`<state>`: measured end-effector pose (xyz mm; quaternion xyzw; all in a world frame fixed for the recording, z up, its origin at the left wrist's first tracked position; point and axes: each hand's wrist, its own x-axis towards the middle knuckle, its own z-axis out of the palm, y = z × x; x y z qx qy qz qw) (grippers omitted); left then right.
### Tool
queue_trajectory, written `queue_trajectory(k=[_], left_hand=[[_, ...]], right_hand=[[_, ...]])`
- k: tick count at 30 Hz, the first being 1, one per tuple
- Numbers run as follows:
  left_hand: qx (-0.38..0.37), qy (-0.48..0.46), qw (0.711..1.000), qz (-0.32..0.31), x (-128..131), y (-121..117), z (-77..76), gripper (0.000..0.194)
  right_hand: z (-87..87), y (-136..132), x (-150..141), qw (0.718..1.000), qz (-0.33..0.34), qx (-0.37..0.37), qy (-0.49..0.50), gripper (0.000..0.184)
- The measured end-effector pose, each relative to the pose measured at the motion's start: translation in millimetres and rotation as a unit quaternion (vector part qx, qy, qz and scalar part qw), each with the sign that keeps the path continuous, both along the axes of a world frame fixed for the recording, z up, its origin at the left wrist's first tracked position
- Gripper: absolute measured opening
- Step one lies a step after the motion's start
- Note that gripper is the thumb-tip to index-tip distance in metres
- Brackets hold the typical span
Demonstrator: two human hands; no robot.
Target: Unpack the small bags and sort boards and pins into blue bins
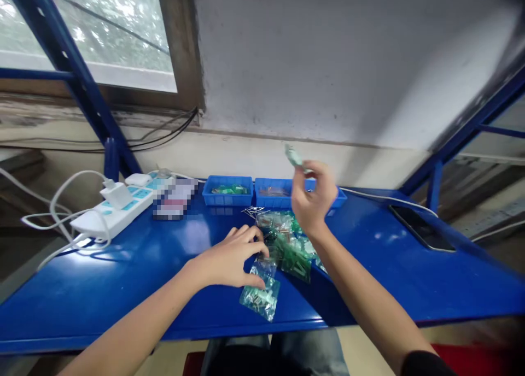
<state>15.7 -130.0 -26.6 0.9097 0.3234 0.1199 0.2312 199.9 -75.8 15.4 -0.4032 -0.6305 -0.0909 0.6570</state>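
A: Hand poses first?
B: Right hand (314, 195): raised above the table, wrist bent up, thumb and fingers closed in a pinch on a small green packet (293, 156). The packet juts up and left from the fingertips. Slight blur here.
A: Left hand (233, 258)?
B: Low, palm down, thumb and forefinger well parted, fingers curled. It reaches in from the left over the heap of packets (281, 223). Thumb tip is at a clear packet (259, 298) on the near side; cannot tell whether it presses on it.
A: Between the hands?
B: The heap, with a green packet (296, 262) just right of the left fingertips, below the right hand. Loose metal pins (252, 211) lie just beyond the left hand.
A: Edges and room?
B: Blue tabletop (180, 310) runs out left of the left hand to a white power strip (127, 201). The front edge passes just nearer than the clear packet. Beyond the left hand, a blue tray (217, 199); a second tray (273, 201) is partly hidden behind the right hand. The wall (307, 64) rises past both. Tabletop extends right of the right forearm (361, 288), towards a dark phone (422, 228).
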Motion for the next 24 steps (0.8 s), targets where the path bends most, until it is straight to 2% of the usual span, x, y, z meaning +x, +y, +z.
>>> queue_trajectory(k=[1, 3, 5, 6, 11, 16, 18, 21, 23, 24], left_hand=[[-0.001, 0.016, 1.000, 0.002, -0.2, 1.1, -0.5, 0.036], [-0.019, 0.029, 0.999, 0.015, -0.4, 5.0, -3.9, 0.024], [-0.037, 0.027, 0.998, 0.039, -1.1, 10.0, -8.5, 0.018], [-0.041, 0.023, 0.997, 0.054, -2.0, 12.7, -10.7, 0.015], [-0.034, 0.022, 0.991, 0.124, -9.5, 25.2, -16.6, 0.016], [-0.025, 0.006, 0.987, 0.159, -15.8, 33.3, -12.2, 0.015], [0.004, -0.039, 0.982, 0.183, -15.5, 34.1, -8.3, 0.020], [0.067, -0.183, 0.953, 0.230, -10.7, 32.2, -3.0, 0.021], [0.131, -0.256, 0.930, 0.229, -5.6, 29.9, -0.9, 0.019], [0.162, -0.268, 0.925, 0.215, -2.9, 29.1, -0.3, 0.018]], right_hand=[[2.7, 5.9, -4.0, 0.997, 0.009, -0.024, -0.074, 0.014], [-0.2, 12.8, -11.4, 0.968, 0.045, -0.118, -0.216, 0.017], [-11.0, 12.3, -14.0, 0.939, 0.061, -0.195, -0.277, 0.021], [-17.6, 9.6, -12.9, 0.936, 0.060, -0.214, -0.272, 0.022], [-41.0, -12.7, 1.4, 0.963, 0.052, -0.221, -0.145, 0.019], [-45.8, -32.1, -4.3, 0.939, 0.105, -0.305, -0.121, 0.023], [-46.2, -37.3, -10.7, 0.915, 0.162, -0.360, -0.081, 0.028], [-45.8, -39.9, -18.4, 0.844, 0.281, -0.454, 0.055, 0.039], [-44.6, -37.6, -20.4, 0.799, 0.333, -0.479, 0.146, 0.037], [-43.9, -35.5, -20.0, 0.791, 0.344, -0.474, 0.178, 0.032]])
